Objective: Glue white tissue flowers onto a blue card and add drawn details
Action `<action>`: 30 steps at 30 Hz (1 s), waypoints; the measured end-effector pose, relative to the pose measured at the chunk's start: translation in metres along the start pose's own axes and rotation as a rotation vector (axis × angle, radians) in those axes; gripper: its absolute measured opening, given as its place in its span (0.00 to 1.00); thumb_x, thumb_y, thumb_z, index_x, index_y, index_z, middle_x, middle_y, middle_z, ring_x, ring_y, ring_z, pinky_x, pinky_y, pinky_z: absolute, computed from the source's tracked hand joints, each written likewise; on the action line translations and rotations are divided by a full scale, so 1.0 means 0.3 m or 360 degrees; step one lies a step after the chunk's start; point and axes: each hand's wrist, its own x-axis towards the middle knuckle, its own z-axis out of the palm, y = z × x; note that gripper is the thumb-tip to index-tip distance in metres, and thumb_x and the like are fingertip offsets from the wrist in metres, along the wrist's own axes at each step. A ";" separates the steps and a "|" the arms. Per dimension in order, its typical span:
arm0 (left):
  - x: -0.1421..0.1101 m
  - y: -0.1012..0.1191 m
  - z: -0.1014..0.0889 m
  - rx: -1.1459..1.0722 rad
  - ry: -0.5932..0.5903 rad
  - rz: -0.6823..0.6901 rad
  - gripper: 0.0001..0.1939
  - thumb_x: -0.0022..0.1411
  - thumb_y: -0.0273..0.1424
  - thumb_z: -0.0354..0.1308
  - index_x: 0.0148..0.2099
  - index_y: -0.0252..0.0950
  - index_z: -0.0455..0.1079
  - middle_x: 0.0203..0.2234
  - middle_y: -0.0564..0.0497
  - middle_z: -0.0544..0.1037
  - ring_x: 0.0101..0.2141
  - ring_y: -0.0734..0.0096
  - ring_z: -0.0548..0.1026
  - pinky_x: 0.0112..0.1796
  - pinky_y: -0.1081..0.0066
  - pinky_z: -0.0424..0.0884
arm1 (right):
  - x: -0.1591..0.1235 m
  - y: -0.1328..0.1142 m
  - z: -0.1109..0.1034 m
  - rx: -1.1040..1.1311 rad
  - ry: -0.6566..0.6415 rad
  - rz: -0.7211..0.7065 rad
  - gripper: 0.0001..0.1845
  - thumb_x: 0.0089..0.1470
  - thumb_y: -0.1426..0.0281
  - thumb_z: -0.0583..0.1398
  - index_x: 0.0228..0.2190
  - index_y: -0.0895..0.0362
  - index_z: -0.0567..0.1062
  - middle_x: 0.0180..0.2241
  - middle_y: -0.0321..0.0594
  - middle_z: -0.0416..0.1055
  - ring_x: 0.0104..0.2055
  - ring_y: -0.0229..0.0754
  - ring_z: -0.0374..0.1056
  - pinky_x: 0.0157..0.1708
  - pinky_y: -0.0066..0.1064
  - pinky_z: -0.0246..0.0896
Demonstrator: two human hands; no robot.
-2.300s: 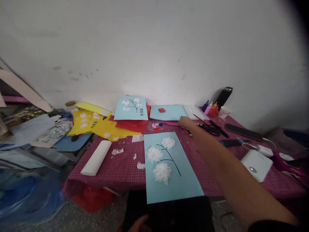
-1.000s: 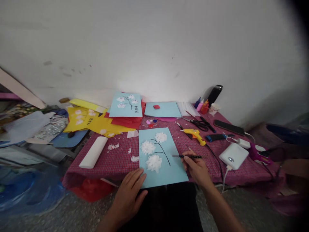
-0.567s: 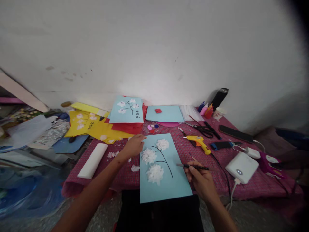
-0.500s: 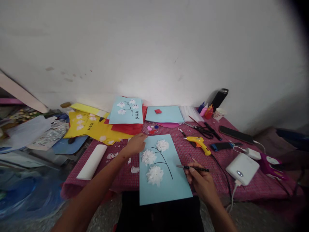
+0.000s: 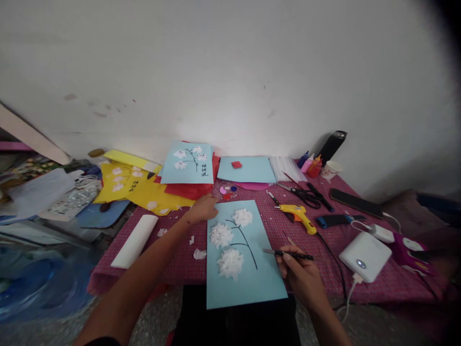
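A light blue sheet lies on the table and overhangs its front edge. Three fluffy white paper flowers and thin dark painted stems are on it. My left hand rests over the sheet's upper left corner, fingers reaching forward and partly hidden. Just beyond it is a clear palette with dabs of colour. In my right hand is a slim black pen, its grey tip pointing left above the sheet, right of the stems. A thin stick shows beside those fingers.
Paper scraps and a white roll lie at left. Finished flower pictures are at the back. On the right are a yellow glue gun, black scissors, paint bottles, a black flask and a white power bank.
The view has shifted slightly. Both hands stay in nearly the same places, and the pen is still in my right hand, its tip over the sheet. The stems look unchanged.
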 end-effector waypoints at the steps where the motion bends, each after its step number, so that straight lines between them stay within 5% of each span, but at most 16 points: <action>1: 0.001 0.001 -0.003 -0.0014 -0.0009 0.0002 0.23 0.55 0.29 0.56 0.54 0.35 0.73 0.50 0.40 0.77 0.51 0.54 0.73 0.52 0.62 0.68 | 0.000 0.003 -0.002 0.0014 -0.0003 0.0013 0.17 0.50 0.57 0.68 0.38 0.53 0.75 0.25 0.36 0.73 0.21 0.37 0.61 0.20 0.29 0.53; 11: 0.060 0.056 -0.003 -0.0151 0.0065 0.0081 0.14 0.64 0.30 0.51 0.39 0.33 0.78 0.37 0.44 0.82 0.39 0.61 0.77 0.43 0.67 0.69 | 0.000 -0.055 0.036 0.0247 0.0080 -0.0080 0.12 0.52 0.59 0.68 0.36 0.51 0.76 0.26 0.36 0.74 0.21 0.35 0.62 0.21 0.28 0.56; 20: 0.073 0.084 -0.011 -0.0111 0.0241 0.0034 0.13 0.64 0.29 0.54 0.47 0.31 0.75 0.44 0.39 0.79 0.46 0.54 0.75 0.48 0.61 0.68 | -0.060 -0.041 0.030 0.0055 0.0242 -0.0011 0.16 0.50 0.58 0.69 0.37 0.52 0.76 0.25 0.38 0.75 0.20 0.36 0.63 0.18 0.27 0.54; 23: -0.032 0.114 -0.051 -0.0110 0.0368 0.0061 0.17 0.64 0.29 0.56 0.54 0.32 0.71 0.51 0.38 0.74 0.54 0.51 0.69 0.56 0.56 0.62 | -0.092 -0.039 0.026 -0.0013 0.0264 -0.0041 0.16 0.50 0.58 0.69 0.38 0.53 0.77 0.26 0.39 0.76 0.21 0.38 0.65 0.20 0.29 0.56; 27: -0.315 0.229 -0.066 -0.0477 0.0569 0.0329 0.15 0.70 0.33 0.52 0.56 0.36 0.68 0.51 0.44 0.75 0.54 0.60 0.69 0.56 0.60 0.64 | -0.162 -0.063 0.063 -0.0068 0.0238 -0.0062 0.15 0.51 0.58 0.68 0.39 0.52 0.79 0.25 0.40 0.76 0.22 0.40 0.65 0.23 0.32 0.59; 30: -0.548 0.354 -0.011 -0.0937 0.0320 0.0416 0.13 0.71 0.36 0.51 0.55 0.39 0.68 0.46 0.48 0.77 0.46 0.65 0.74 0.48 0.66 0.69 | -0.231 -0.085 0.133 -0.0133 0.0009 0.0040 0.14 0.55 0.58 0.66 0.38 0.54 0.78 0.24 0.39 0.75 0.21 0.40 0.65 0.23 0.32 0.59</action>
